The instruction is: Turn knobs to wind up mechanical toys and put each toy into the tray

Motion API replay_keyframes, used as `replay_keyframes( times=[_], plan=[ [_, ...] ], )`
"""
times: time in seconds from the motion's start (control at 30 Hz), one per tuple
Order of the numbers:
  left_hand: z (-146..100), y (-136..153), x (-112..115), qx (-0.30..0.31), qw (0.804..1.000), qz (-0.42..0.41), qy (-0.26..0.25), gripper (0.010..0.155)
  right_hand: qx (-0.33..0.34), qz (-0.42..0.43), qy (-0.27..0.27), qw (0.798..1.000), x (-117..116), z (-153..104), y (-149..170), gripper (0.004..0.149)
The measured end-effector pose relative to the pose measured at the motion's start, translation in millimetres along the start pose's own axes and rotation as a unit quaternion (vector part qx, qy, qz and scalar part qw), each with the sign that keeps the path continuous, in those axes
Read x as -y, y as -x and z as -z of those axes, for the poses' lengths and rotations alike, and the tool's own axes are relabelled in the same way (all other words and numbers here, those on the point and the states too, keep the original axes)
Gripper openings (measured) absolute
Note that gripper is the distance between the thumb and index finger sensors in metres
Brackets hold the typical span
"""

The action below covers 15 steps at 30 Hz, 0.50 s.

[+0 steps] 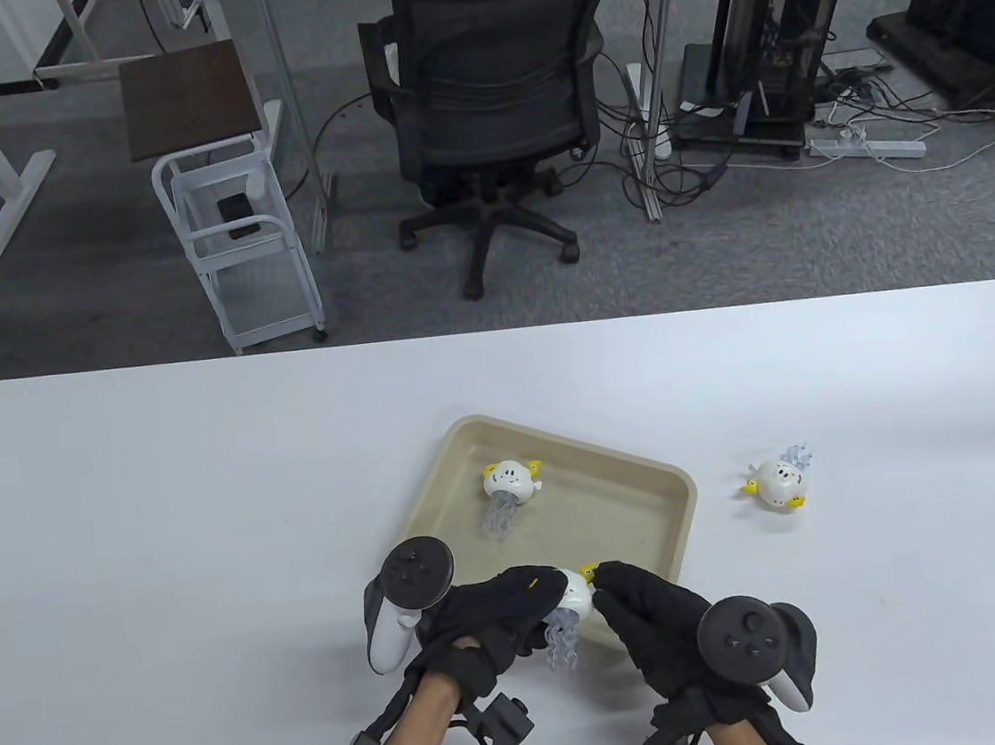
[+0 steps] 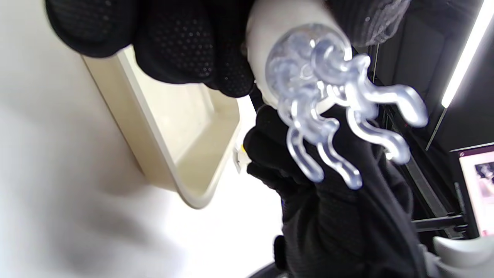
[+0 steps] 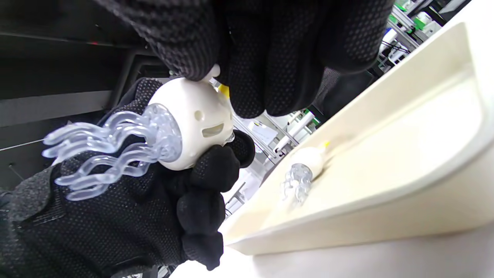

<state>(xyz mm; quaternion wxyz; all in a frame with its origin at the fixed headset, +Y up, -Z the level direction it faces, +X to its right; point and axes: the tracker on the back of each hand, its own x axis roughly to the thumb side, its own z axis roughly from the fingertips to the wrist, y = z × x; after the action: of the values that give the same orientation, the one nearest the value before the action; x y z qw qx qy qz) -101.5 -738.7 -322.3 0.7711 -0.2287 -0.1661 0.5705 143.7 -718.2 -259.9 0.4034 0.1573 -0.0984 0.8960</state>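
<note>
Right now the right hand (image 1: 670,622) pinches its fingertips (image 3: 247,92) together on the small yellow knob (image 3: 224,90) that sticks out of the side of the held toy (image 1: 573,601). The left hand (image 1: 490,624) curls its fingers around the toy's white round body, and the clear tentacles (image 2: 339,127) hang free below that grip. The knob therefore points from the toy toward the right hand, so the turning axis runs roughly hand to hand, and I judge the right hand does the twisting while the left only steadies. Both hands hold the toy above the table just at the near edge of the beige tray (image 1: 683,504). A second toy (image 1: 510,483) lies inside the tray; a third toy (image 1: 779,484) sits on the table just right of it. No readable writing or brand shows anywhere.
</note>
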Motion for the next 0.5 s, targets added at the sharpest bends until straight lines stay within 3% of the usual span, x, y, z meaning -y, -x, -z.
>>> replay_keyframes(
  times=[0.17,0.27,0.37,0.43,0.5],
  plan=[
    [-2,-4,3,0.035,0.999,0.024,-0.004,0.078,-0.044,0.023,0.026,0.998,-1,0,4,0.039],
    [-6,-10,6,0.072,0.997,0.036,-0.014,0.076,-0.131,0.172,0.016,0.976,-3,1,15,0.041],
    [-7,-16,8,0.094,0.993,0.066,-0.009,0.076,-0.171,0.242,0.01,0.955,-3,-1,21,0.041],
    [-7,-16,8,0.09,0.993,0.076,-0.013,0.076,-0.175,0.241,0.008,0.955,-3,-2,21,0.041],
    [-7,-14,7,0.082,0.993,0.076,-0.021,0.076,-0.151,0.206,0.015,0.967,-2,-3,19,0.04]
  ],
)
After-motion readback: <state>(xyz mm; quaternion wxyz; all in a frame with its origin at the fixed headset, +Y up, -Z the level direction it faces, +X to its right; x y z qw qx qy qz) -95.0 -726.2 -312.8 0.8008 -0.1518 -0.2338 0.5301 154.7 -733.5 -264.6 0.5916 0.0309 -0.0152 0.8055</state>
